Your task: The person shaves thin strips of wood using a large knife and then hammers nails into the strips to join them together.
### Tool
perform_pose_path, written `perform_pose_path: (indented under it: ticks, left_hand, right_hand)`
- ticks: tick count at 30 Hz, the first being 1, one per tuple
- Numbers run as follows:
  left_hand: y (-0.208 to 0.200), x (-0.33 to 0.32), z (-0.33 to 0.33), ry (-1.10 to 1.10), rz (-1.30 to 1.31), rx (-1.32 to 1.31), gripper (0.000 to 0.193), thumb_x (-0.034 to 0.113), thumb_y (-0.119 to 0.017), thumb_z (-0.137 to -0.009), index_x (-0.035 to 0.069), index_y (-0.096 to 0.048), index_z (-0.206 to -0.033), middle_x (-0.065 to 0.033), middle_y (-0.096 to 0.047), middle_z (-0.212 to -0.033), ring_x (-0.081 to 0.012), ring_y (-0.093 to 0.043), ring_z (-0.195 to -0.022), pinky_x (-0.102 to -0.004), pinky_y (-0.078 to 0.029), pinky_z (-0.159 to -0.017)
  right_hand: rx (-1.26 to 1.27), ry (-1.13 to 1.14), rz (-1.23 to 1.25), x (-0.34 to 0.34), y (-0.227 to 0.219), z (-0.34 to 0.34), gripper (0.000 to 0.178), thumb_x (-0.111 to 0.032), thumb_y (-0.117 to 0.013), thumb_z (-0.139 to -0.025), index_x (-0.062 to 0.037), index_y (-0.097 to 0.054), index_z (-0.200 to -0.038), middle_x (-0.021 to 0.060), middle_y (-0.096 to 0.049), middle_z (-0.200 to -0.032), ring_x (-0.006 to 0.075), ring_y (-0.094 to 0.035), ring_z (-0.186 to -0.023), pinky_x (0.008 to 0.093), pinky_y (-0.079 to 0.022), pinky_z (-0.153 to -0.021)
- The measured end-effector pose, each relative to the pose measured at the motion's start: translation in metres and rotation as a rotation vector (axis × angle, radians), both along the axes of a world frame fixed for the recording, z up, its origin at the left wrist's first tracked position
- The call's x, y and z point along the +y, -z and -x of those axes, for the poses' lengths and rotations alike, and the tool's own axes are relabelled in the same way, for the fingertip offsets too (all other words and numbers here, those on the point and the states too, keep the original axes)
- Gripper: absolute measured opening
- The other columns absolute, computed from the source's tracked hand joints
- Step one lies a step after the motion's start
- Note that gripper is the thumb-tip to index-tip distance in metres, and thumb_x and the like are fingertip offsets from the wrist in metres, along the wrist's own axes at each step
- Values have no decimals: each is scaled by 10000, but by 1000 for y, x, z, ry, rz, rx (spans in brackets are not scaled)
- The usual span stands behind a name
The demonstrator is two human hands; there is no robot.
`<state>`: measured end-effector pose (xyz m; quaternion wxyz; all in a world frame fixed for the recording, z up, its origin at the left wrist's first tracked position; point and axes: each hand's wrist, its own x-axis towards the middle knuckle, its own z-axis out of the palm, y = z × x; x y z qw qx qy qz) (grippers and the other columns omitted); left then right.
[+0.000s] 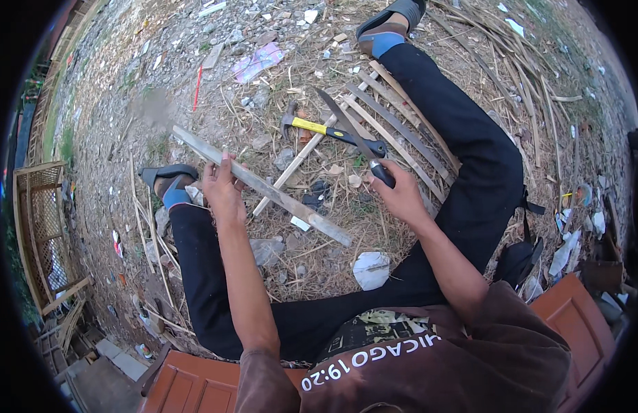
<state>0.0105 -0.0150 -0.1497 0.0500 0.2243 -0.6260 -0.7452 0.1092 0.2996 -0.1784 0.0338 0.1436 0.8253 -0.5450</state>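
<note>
My left hand [223,191] grips a long flat slat [295,206], greyish and apparently wood or bamboo. It slants from the upper left down toward the middle, above my lap. In my right hand [405,197] is a knife, its black handle [383,174] in my fist and its long dark blade pointing up and left. The blade is apart from the slat. Beyond my hands a claw hammer [309,126] with a yellow and black handle lies on the ground, across a thin pale strip [291,173]. Several slats [408,138] lie side by side beneath my right leg.
Long bamboo strips [532,103] are heaped at the upper right. A whitish stone [372,270] sits between my legs, and a black bag [520,258] lies by my right thigh. Brown panelled wood [195,383] is under me. A lattice frame [44,227] stands far left.
</note>
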Motion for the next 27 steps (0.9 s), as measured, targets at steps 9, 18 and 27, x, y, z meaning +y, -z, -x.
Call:
perform_pose_path:
  ticks: [9, 18, 27]
  left_hand:
    - [8, 53, -21, 119, 57, -36, 319, 159, -666, -945, 37, -499, -1189, -95, -677, -1046, -177, -697, -814, -263, -577, -581]
    - [5, 40, -22, 111, 19, -12, 353, 120, -614, -970, -7, -440, -1250, -142, -672, -1068, -234, -716, -819, -298, -604, -610]
    - [18, -14, -49, 11, 111, -44, 321, 206, -622, -980, 49, -480, -1221, -91, -646, -1109, -241, -699, -879, -328, -598, -648]
  right_hand:
    - [26, 19, -160, 20, -1, 8, 412, -139, -705, -805, -13, -596, -1182, 203, -677, -893, 338, -680, -820, 417, -506, -767]
    - [21, -92, -494, 69, -38, 104, 439, -211, -683, -799, -70, -625, -1210, 199, -698, -1027, 386, -659, -978, 465, -501, -885]
    - [212, -9, -776, 182, -93, 153, 357, -289, -708, -805, -153, -694, -1135, 135, -709, -1043, 327, -669, -981, 433, -518, -867]
